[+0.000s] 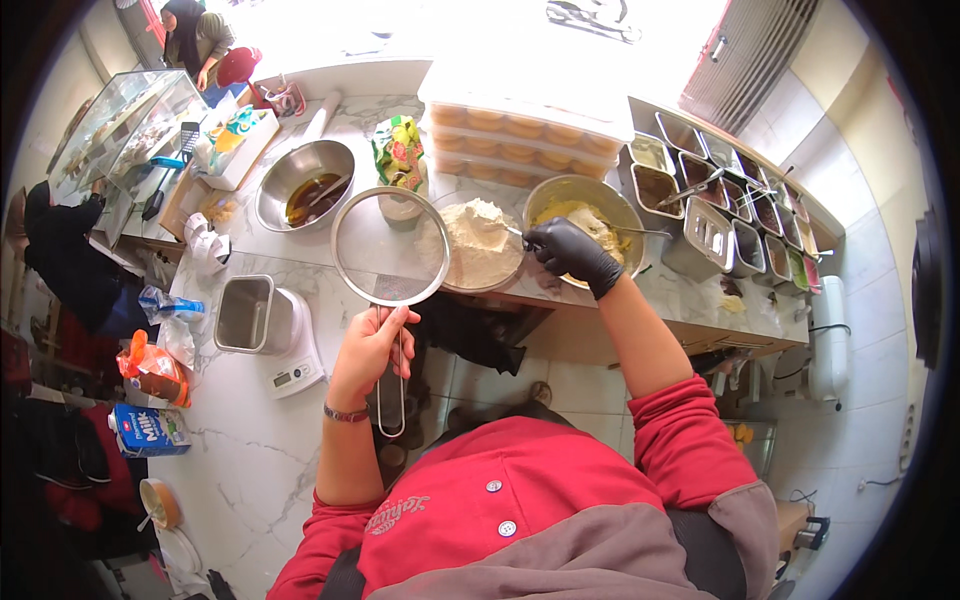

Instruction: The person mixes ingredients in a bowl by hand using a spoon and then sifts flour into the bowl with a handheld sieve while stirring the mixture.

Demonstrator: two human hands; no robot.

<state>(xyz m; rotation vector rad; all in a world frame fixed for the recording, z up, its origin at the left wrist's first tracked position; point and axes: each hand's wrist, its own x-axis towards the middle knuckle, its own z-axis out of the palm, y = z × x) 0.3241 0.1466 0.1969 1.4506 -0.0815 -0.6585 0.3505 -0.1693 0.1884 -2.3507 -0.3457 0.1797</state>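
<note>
My bare left hand (372, 350) is closed around the handle of a round wire-mesh sieve (403, 290), held tilted over the counter's front edge. My right hand (575, 253), in a black glove, pinches a thin metal spoon (515, 231) whose other end meets the heaped white flour (476, 240). The flour sits in a wide, shallow bowl behind the sieve. Just beyond the right hand is a steel mixing bowl (552, 186) with a pale yellow mixture, and a metal utensil handle (648, 232) sticks out over its right side. The glove partly hides this bowl.
Left on the marble counter (225, 420) are a steel bowl (270, 180) of dark liquid, a rectangular metal tin (245, 315) on a white scale (297, 372), and a blue carton (150, 430). Stacked clear boxes (525, 140) and topping containers (700, 240) stand behind. Another person (195, 40) is far left.
</note>
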